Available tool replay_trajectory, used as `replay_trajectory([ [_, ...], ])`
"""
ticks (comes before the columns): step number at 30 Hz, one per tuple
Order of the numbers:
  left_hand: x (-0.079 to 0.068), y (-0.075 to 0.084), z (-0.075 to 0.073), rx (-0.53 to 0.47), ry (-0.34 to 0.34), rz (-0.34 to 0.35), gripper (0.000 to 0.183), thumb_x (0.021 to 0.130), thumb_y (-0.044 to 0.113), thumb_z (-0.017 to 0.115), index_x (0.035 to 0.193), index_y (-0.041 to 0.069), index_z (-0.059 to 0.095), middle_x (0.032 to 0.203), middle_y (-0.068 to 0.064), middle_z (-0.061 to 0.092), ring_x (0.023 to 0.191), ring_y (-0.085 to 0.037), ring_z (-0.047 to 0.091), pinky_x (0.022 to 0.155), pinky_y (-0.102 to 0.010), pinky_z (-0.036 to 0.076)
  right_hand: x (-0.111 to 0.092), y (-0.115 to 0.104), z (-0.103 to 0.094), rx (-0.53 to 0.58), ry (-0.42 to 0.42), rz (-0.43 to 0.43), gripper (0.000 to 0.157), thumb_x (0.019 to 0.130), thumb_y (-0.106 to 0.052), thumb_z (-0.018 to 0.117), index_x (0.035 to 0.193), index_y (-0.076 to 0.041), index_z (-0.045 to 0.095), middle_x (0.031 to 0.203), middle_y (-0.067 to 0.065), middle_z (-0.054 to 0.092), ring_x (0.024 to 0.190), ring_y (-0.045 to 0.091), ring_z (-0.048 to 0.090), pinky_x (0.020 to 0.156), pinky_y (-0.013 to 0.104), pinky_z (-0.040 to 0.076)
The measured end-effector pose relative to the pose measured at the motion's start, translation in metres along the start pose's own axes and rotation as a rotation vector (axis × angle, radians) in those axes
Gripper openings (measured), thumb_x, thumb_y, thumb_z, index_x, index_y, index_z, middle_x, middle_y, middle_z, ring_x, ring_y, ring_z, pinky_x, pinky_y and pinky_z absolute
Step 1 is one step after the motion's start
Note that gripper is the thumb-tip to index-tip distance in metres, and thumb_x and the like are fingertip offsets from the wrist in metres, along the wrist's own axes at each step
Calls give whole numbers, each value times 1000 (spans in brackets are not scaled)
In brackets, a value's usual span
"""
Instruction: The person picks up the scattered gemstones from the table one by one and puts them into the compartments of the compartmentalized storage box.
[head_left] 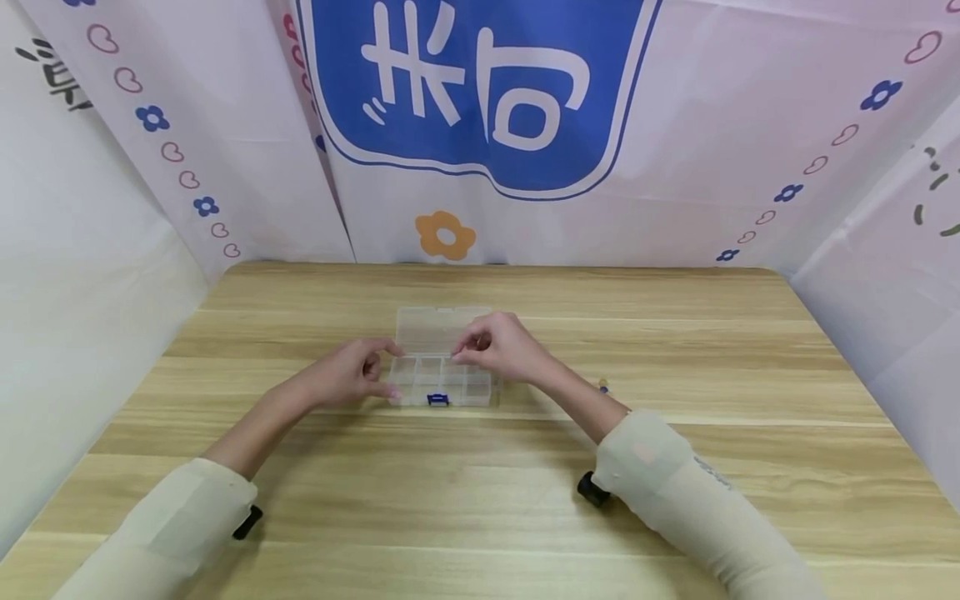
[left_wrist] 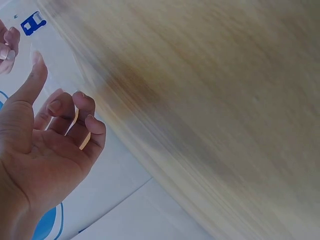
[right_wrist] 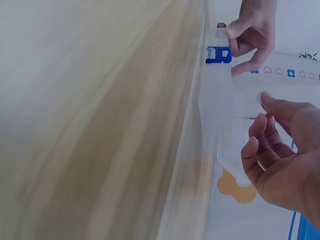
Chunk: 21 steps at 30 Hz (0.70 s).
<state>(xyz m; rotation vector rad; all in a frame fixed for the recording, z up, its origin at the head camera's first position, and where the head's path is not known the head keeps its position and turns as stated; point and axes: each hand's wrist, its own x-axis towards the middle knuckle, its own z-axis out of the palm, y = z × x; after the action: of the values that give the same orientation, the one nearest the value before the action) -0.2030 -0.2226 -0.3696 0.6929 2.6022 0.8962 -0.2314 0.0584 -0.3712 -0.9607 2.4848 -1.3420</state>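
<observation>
Wooden table lies below the fingers. Left hand pinches a clear box; right hand curls above, any hold unclear.

The box is clear, its latch blue, table wood-grained.

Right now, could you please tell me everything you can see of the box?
The box is clear, low and rectangular, apparently plastic, and divided into small compartments. A blue latch sits on its near side. Its clear lid is open, swung back on the far side. It rests flat on the wooden-looking table. The left hand grips its left end; the right hand is over its far part, though whether it touches is unclear.
</observation>
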Motion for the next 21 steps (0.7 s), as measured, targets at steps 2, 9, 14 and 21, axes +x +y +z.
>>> replay_trajectory([
  [2,0,0,0,1,1,3,59,89,18,84,133,-11,57,62,4,43,57,-9,39,55,-25,38,3,-2,3,3,-3,-9,5,92,-6,79,92,-1,80,87,5,75,65,7,57,61,21,47],
  [9,1,0,-2,9,-6,4,59,90,20,83,134,-10,57,62,4,42,56,-9,38,55,-25,37,14,-8,14,-3,-22,-14,4,92,-6,80,93,-2,81,84,3,74,68,9,62,62,20,50],
  [14,1,0,-2,14,-12,-1,60,89,20,83,133,-10,57,63,4,44,56,-10,39,55,-25,37,21,-12,21,-12,-24,-28,4,91,-6,81,90,-2,81,80,3,73,68,9,61,63,19,49],
  [21,2,0,-2,23,-13,0,60,89,20,84,132,-11,57,62,4,43,56,-9,38,55,-25,37,29,-17,31,-40,-31,-20,4,91,-6,81,88,-3,81,81,4,74,69,8,61,64,17,49],
])
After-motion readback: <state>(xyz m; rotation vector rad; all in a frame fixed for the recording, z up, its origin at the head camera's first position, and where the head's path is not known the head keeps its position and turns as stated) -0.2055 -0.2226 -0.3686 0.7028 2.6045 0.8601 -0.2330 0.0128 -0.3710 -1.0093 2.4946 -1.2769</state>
